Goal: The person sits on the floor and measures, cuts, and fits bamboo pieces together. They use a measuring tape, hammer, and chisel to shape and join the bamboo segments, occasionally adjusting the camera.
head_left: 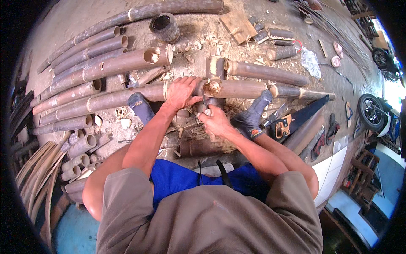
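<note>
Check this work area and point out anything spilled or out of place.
Pale curled wood shavings are strewn across the dusty grey floor beyond the long brown bamboo pole, making it look untidy. A crumpled clear plastic bag also lies there, looking like stray litter.

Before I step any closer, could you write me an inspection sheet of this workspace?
Surface: concrete floor, strewn with pale shavings.
Work in hand: long bamboo pole with a cut opening; narrow metal blade at that opening.
Clutter: more bamboo poles on the left; black-bladed handsaw, crumpled plastic bag and dark sandals on the right.
Hands: left hand lies over the pole, left of the opening; right hand grips the blade.
Cables: thin dark strand near the plastic bag; cannot tell whether it is a cable.
Surroundings: motorcycle at far right; white tiles at lower right.
</note>
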{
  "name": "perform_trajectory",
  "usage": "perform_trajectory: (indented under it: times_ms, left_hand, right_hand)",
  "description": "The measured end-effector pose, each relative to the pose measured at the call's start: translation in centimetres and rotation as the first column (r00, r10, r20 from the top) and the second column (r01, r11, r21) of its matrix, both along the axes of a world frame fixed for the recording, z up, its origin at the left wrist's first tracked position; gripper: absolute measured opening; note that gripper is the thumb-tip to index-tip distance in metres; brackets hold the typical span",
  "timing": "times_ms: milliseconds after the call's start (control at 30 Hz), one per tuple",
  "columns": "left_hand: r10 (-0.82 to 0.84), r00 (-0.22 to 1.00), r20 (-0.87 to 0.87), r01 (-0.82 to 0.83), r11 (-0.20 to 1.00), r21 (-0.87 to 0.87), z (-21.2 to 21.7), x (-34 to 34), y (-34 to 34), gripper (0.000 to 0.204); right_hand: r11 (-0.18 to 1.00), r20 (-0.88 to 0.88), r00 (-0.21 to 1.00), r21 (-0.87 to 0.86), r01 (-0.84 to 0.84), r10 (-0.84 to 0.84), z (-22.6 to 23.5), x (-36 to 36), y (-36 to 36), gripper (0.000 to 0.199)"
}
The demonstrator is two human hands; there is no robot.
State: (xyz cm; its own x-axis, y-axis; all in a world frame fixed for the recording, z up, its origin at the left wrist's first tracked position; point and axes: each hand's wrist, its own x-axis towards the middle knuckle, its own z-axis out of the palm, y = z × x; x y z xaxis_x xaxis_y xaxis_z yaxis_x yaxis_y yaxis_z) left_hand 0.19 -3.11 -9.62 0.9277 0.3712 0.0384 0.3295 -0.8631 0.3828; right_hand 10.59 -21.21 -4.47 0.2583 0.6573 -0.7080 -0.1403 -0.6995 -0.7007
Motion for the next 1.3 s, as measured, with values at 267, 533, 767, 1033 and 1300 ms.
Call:
perform_trajectory:
  times_ms: [267,533,767,1033,1300]
  left_hand:
    - [0.131,0.989,-0.073,-0.144,0.966,-0.216,-0.4,0.6,0.6,0.070]
    - [0.025,0.999,0.033,-0.023,0.998,-0.062,0.7,0.1,0.2,0.078]
    - [0.067,0.997,0.050,-0.059,0.988,-0.146,0.6,-0.3,0.1,0.063]
    - [0.294,0.946,0.137,-0.234,0.912,-0.335,-1.9,0.3,-0.1,0.044]
    - [0.243,0.965,-0.093,-0.260,0.929,-0.264,-2.7,1.7,0.0,0.045]
  right_hand:
    - [0.732,-0.592,0.543,-0.122,0.670,-0.596,2.1,-4.4,7.3,0.010]
    - [0.989,-0.001,0.994,-0.102,-0.111,0.111,3.3,1.0,1.8,0.035]
    - [0.936,-0.261,0.899,-0.079,0.343,-0.351,2.4,-2.2,3.7,0.026]
    - [0.648,-0.500,0.497,-0.184,0.739,-0.709,2.3,-4.5,9.1,0.022]
    - [0.511,-0.737,0.250,-0.148,0.847,-0.628,0.6,-3.3,9.3,0.020]
